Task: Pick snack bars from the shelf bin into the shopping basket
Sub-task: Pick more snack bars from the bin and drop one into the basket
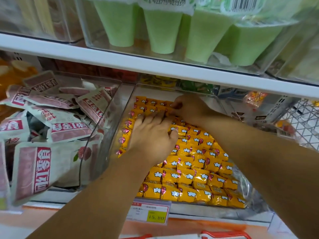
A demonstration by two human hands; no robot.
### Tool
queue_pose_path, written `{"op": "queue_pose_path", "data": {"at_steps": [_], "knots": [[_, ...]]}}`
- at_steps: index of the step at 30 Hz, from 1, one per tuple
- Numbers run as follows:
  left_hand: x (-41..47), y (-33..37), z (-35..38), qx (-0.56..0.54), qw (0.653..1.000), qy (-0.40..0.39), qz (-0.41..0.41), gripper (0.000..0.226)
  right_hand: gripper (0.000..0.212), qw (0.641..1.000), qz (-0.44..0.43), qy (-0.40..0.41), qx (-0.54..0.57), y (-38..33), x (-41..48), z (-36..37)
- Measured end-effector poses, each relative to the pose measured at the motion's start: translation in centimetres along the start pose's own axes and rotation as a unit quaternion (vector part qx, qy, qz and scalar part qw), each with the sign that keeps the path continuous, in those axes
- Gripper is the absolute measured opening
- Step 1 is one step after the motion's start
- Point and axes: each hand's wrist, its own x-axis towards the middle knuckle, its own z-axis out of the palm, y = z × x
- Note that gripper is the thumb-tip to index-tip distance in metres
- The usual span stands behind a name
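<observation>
A clear plastic shelf bin point(112, 118) holds several rows of yellow-wrapped snack bars point(193, 171) with white cloud prints and red ends. Both my hands reach into the bin's far half. My left hand point(151, 135) lies palm down on the bars with its fingers stretched forward. My right hand point(188, 107) is farther back, its fingers curled and pinching a yellow bar near the rear rows. A red rim of the shopping basket point(226, 235) shows at the bottom edge.
A neighbouring clear bin point(93, 152) on the left is piled with pink-and-white snack bags point(43, 163). The shelf board point(155, 66) above carries green cups in a clear tray. A yellow price tag point(156, 216) hangs on the bin front. Wire racking point(303, 118) stands at right.
</observation>
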Motion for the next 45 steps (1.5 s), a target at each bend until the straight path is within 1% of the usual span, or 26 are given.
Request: {"op": "queue_pose_path", "data": {"at_steps": [1,3,6,8,10,12,13,16,17,19,20,22,23,24,26,28,30,32,34,36,38,42,45], "knots": [[0.0,0.0,0.0,0.0,1.0,0.002,-0.001,0.053,0.009,1.0,0.013,0.01,0.026,0.0,0.1,0.3],[0.1,-0.1,-0.1,-0.007,1.0,-0.004,-0.002,0.056,0.012,0.996,0.021,0.06,0.069,0.0,-0.6,-0.1],[0.1,0.0,-0.4,-0.036,0.999,0.0,-0.009,0.051,0.009,0.983,0.048,0.126,0.123,-0.6,-3.3,-2.1],[0.0,0.2,-1.2,-0.081,0.996,0.015,-0.032,0.053,0.007,0.976,0.081,0.138,0.146,-0.8,-6.0,-3.2],[-0.3,0.5,-2.1,-0.137,0.989,0.011,-0.059,0.061,0.003,0.968,0.082,0.165,0.171,-1.2,-9.2,-3.9],[-1.4,1.0,-3.0,-0.176,0.983,-0.007,-0.052,0.063,0.007,0.95,0.07,0.198,0.232,-1.9,-12.6,-4.4],[-2.2,1.2,-3.5,-0.198,0.979,-0.015,-0.04,0.06,0.011,0.936,0.074,0.204,0.275,-2.4,-14.3,-4.5],[-6.1,2.3,-4.8,-0.307,0.951,-0.032,-0.017,0.041,0.026,0.885,0.083,0.223,0.401,-4.1,-19.0,-5.1],[-7.6,2.7,-5.3,-0.348,0.937,-0.024,-0.019,0.034,0.025,0.872,0.088,0.222,0.428,-4.5,-20.3,-5.1],[-10.3,3.7,-6.5,-0.403,0.915,0.006,-0.038,0.027,0.014,0.852,0.111,0.199,0.471,-5.2,-22.9,-5.4],[-11.5,4.2,-7.2,-0.423,0.905,0.014,-0.051,0.027,0.01,0.837,0.124,0.183,0.501,-5.5,-24.1,-5.4],[-13.6,5.1,-8.1,-0.464,0.883,0.019,-0.066,0.035,0.004,0.795,0.149,0.155,0.567,-6.2,-26.5,-5.5],[-14.6,5.5,-8.5,-0.481,0.874,0.015,-0.07,0.038,0.008,0.775,0.16,0.147,0.593,-6.7,-27.5,-5.4],[-15.5,5.9,-8.7,-0.496,0.865,0.013,-0.073,0.039,0.015,0.765,0.166,0.142,0.606,-7.1,-28.5,-5.4],[-17.0,6.5,-8.8,-0.536,0.839,0.001,-0.092,0.041,0.029,0.769,0.168,0.143,0.6,-7.5,-30.1,-4.8],[-18.2,6.7,-8.6,-0.576,0.809,-0.025,-0.115,0.042,0.033,0.773,0.167,0.15,0.593,-7.4,-31.2,-4.1],[-18.8,6.6,-8.6,-0.608,0.782,-0.05,-0.129,0.036,0.043,0.755,0.172,0.146,0.615,-6.9,-31.7,-3.7],[-19.0,5.9,-8.5,-0.629,0.763,-0.054,-0.143,0.03,0.055,0.736,0.159,0.116,0.648,-6.4,-31.8,-3.4],[-18.7,5.3,-8.5,-0.656,0.736,-0.049,-0.16,0.026,0.051,0.722,0.146,0.092,0.67,-6.1,-31.7,-3.3],[-18.2,4.9,-8.6,-0.682,0.711,-0.05,-0.167,0.021,0.044,0.703,0.15,0.085,0.69,-5.8,-31.2,-3.4],[-17.7,4.7,-8.5,-0.688,0.705,-0.05,-0.165,0.022,0.042,0.691,0.152,0.083,0.701,-5.4,-30.5,-3.7],[-17.1,4.7,-8.5,-0.686,0.71,-0.037,-0.155,0.023,0.048,0.684,0.153,0.086,0.708,-4.8,-29.6,-4.2],[-16.7,4.4,-8.4,-0.704,0.69,-0.03,-0.165,0.025,0.052,0.68,0.151,0.061,0.715,-4.5,-29.4,-3.9]]}}
